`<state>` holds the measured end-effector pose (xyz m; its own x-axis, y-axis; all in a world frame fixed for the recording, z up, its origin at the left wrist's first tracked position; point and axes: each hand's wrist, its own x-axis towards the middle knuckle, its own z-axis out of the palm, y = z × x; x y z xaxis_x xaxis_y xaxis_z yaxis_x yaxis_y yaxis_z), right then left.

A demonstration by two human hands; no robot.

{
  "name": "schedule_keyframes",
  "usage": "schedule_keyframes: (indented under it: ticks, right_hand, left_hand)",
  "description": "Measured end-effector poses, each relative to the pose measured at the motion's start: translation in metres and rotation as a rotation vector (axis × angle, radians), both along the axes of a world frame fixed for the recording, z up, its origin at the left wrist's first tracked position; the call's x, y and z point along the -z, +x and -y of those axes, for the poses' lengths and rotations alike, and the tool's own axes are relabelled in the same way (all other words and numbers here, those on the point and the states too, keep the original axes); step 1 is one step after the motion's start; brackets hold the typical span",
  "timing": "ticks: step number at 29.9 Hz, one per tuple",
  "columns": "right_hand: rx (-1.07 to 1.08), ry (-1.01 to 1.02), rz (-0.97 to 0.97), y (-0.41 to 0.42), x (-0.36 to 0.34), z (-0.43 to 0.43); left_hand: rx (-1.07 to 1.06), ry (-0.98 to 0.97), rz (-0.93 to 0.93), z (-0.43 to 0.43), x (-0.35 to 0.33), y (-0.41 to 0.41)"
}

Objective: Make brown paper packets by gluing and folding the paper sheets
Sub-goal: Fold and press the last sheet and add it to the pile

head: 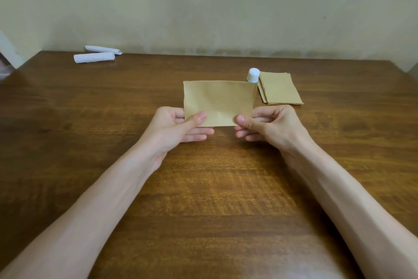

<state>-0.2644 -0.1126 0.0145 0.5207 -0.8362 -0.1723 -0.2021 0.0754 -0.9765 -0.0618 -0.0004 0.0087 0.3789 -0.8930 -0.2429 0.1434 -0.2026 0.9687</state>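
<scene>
A brown paper sheet (218, 101) is held up above the wooden table (203, 188), its flat face toward me. My left hand (176, 127) pinches its lower left corner, thumb on the front and fingers behind. My right hand (269, 126) pinches the lower right corner the same way. Behind the sheet's upper right corner stands a glue bottle with a white cap (253, 75); its body is mostly hidden by the paper. A stack of brown paper sheets (280, 89) lies flat to the right of the bottle.
Two white paper rolls (95, 55) lie at the far left of the table near the wall. The table's far edge meets a pale wall (203, 7). Bare wood shows on both sides of my arms.
</scene>
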Motion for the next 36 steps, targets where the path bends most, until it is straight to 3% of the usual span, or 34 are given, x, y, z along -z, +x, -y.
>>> schedule_keyframes:
  ticks: [4,8,13,17,26,30,36]
  right_hand:
    - [-0.043,-0.06,-0.002,-0.003,-0.001,0.0]
    - [0.048,-0.108,0.112,-0.009,-0.006,0.006]
    - [-0.14,-0.269,-0.168,-0.026,-0.014,0.022]
    - [-0.261,-0.263,-0.2,-0.043,-0.019,0.036]
    - [0.165,-0.101,0.06,-0.078,-0.012,0.079]
    - [0.364,-0.089,0.007,-0.075,-0.008,0.092]
    - [0.437,-0.139,-0.099,-0.058,-0.003,0.109]
  left_hand:
    - [0.027,0.011,0.046,-0.001,0.001,0.002]
    - [0.151,0.053,0.248,-0.001,0.001,0.003]
    - [0.114,0.014,0.263,0.0,0.001,0.002]
    - [-0.02,-0.115,0.218,0.001,0.002,0.001]
    - [0.073,-0.235,0.495,0.013,0.018,-0.011]
    - [0.087,-0.253,0.526,0.026,0.019,-0.014]
    - [0.082,-0.275,0.578,0.052,0.016,-0.012]
